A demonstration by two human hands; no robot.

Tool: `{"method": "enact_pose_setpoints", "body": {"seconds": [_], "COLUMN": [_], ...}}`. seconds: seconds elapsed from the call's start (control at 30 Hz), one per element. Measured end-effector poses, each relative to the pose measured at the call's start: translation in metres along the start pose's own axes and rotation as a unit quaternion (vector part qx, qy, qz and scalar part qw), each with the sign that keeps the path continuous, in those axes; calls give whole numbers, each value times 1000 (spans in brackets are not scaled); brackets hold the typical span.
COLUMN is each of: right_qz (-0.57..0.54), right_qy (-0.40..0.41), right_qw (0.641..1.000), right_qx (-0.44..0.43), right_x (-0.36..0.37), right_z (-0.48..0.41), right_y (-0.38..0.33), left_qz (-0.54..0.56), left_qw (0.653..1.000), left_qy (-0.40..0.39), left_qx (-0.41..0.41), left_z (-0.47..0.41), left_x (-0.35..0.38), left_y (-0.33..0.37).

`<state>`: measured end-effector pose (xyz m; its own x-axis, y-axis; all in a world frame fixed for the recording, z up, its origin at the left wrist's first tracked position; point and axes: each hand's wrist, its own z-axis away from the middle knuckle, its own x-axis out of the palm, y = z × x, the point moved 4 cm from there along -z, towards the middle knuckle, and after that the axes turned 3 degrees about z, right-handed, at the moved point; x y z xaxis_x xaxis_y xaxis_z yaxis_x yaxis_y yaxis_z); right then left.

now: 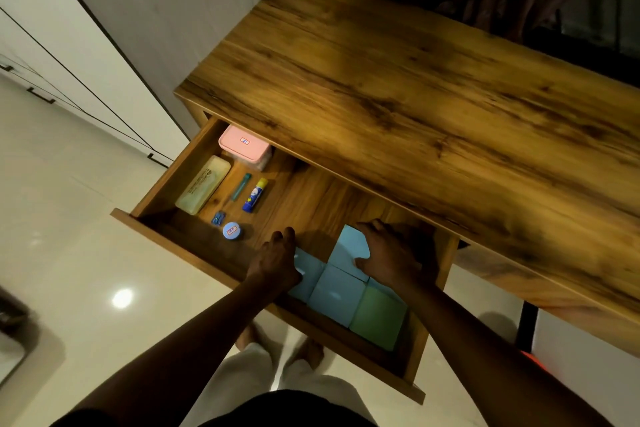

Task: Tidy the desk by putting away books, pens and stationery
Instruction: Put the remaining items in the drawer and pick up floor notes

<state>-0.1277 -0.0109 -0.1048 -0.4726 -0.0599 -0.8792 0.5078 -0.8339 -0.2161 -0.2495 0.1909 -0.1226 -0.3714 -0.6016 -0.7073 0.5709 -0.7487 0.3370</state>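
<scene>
The desk's drawer stands pulled open. Several pale blue blocks and one green block are packed together in its front right part. My left hand sits over the left edge of the leftmost blue block, fingers bent down around it. My right hand grips the far blue block, fingers over its far edge and thumb on its top. Another blue block lies between my arms.
The drawer's left part holds a pink-lidded box, a pale pencil case, a teal pen refill, a glue stick, a small blue clip and a round blue tin. Above is the bare wooden desktop.
</scene>
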Motion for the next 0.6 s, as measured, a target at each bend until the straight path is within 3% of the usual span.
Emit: {"method": "enact_pose_setpoints", "body": {"seconds": [0.13,0.3,0.6], "right_qz": [-15,-144,-280], "right_qy": [56,160,221], "right_qw": [998,975,926], "right_qx": [-6,-49,-125], "right_x": [-11,-28,-47], "right_z": [5,17,29], "right_y": [-11,-53,-182], "left_qz": [25,52,232], "left_qw": [999,989,926], "left_qy": [31,134,290], "left_qx": [-1,35,67], "left_z": [7,32,99], "left_x": [-9,-40,-116], "left_y": [-1,-2,-71]}}
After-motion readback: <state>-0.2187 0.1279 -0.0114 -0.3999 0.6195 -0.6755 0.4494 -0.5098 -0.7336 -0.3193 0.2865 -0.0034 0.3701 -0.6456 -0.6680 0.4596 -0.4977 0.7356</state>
